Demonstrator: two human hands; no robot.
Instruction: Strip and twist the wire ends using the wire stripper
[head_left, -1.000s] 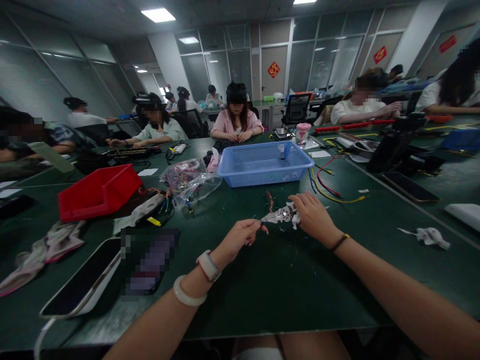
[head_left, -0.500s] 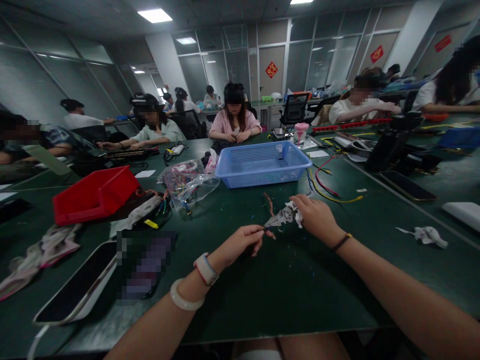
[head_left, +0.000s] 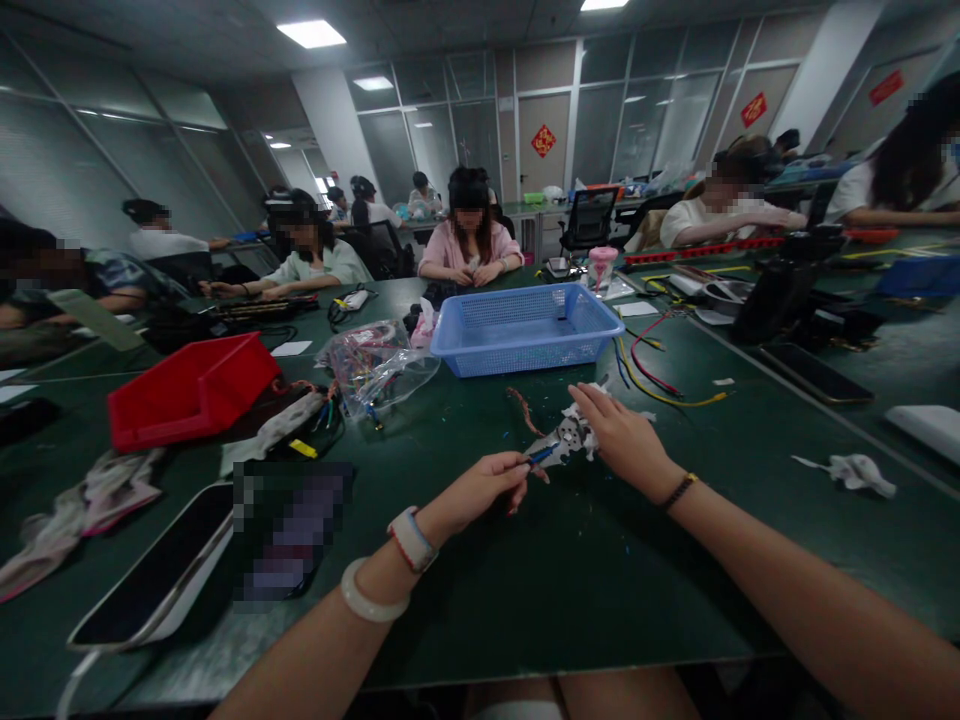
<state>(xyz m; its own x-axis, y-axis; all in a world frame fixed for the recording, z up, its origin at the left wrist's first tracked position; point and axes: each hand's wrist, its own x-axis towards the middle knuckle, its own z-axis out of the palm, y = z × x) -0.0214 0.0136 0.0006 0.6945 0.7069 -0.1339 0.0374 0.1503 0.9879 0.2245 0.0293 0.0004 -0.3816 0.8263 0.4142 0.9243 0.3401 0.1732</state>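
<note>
My left hand (head_left: 495, 480) pinches a short blue wire (head_left: 541, 455), its fingers closed around it. The wire lies against the jaws of metal wire strippers (head_left: 566, 438), above the green table. My right hand (head_left: 626, 435) is closed on the strippers' handles, which look wrapped in white tissue or cloth. Just beyond the jaws rests a twisted length of reddish-brown wire (head_left: 523, 408). Small blue scraps are scattered around the hands.
A blue mesh basket (head_left: 525, 355) stands ahead, with yellow and red cables (head_left: 660, 375) at its right. On the left are a red bin (head_left: 180, 400), a clear bag of wires (head_left: 375, 365) and a phone (head_left: 154, 570). Crumpled tissue (head_left: 859, 473) lies right. Several people sit around.
The strippers and my right hand have shifted slightly left. More of the blue wire now shows along the jaws. My left hand has stayed nearly in place.
</note>
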